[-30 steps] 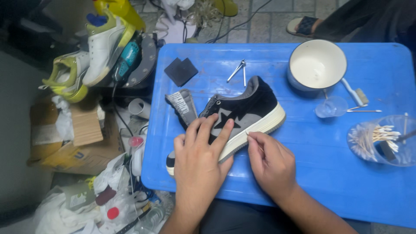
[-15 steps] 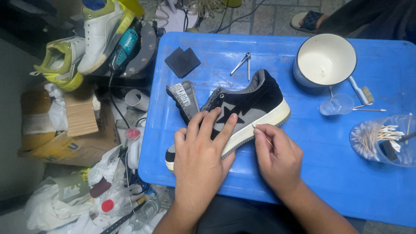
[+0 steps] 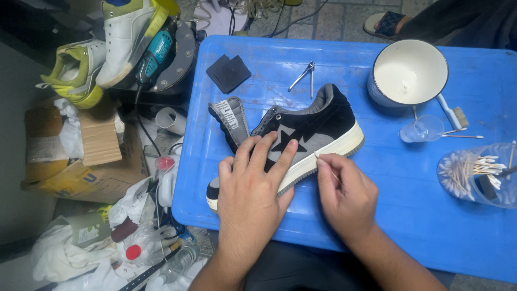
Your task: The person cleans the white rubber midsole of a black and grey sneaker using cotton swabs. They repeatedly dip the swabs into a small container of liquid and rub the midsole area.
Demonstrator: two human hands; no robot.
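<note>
Black-grey sneaker point(image 3: 318, 121) lies diagonally, heel far-right; left hand point(image 3: 253, 188) flat, pinning it; right hand point(image 3: 344, 188) pinches cotton swab point(image 3: 325, 164) at midsole.

There is only one view, from a camera on the person's head. It looks steeply down on the blue plastic table point(image 3: 409, 215), almost from straight above, and it is close: the table fills most of the picture. The person's forearms enter from the bottom edge, so the far side of the table is at the top. Left of the table, the camera also sees the cluttered floor. No second view shares the scene.
</note>
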